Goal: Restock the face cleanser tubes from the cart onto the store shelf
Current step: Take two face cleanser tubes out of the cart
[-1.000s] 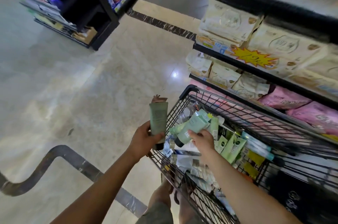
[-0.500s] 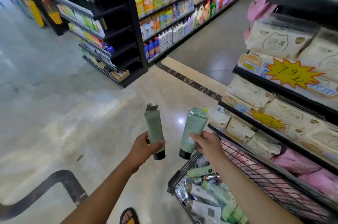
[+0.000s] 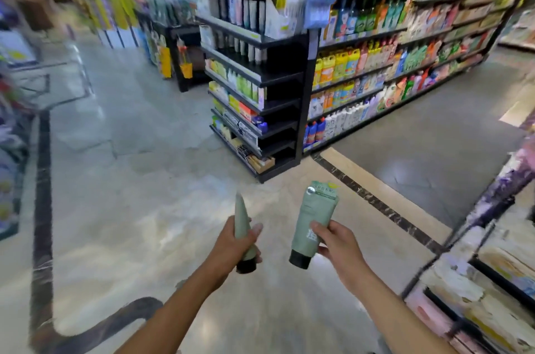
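Both aloft: left tube (image 3: 239,213) now edge-on, right tube (image 3: 314,214) face-on.

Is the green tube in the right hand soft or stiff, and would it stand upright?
Probably light: the right hand merely pinches the green tube. Likely soft, as it flattens toward the sealed top. It may stand on its flat black cap, but tip easily.

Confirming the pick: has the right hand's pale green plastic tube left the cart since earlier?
Yes. The pale green tube rose out of the wire cart; the right hand holds it over the floor.
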A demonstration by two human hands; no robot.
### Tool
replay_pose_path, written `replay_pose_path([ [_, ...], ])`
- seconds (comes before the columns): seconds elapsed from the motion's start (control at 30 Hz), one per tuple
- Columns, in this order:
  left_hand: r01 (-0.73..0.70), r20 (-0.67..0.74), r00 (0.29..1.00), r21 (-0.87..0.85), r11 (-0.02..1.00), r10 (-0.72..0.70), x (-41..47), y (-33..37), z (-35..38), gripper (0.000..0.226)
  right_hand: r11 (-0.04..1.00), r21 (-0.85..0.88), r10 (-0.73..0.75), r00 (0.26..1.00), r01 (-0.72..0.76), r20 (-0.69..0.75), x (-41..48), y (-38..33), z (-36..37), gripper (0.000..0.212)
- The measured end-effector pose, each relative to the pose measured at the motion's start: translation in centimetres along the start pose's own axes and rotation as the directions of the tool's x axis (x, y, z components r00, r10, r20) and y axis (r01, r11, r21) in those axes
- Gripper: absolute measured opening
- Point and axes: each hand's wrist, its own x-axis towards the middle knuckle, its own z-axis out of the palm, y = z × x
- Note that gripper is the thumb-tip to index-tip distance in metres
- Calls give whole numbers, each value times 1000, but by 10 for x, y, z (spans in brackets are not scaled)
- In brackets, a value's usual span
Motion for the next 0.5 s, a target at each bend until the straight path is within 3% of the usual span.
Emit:
replay_pose_path([
  [0.07, 96, -16, 995, -197, 976, -101, 16, 4, -35, 55, 1000, -18, -16, 999, 17, 37, 14, -10, 36, 16],
  [0.13, 125, -40, 989, -286, 950, -142, 30, 11, -63, 52, 998, -45, -37, 996, 40, 79, 29, -20, 65, 15],
  [0.23, 19, -109, 993, -260, 966, -49, 51, 26, -105, 30, 994, -79, -63, 989, 74, 132, 63, -36, 113, 15],
  [0.5, -166, -242, 963, -189, 968, 117, 139, 69, -202, 24, 985, -94, -112, 954, 143, 279, 190, -66, 228, 18],
])
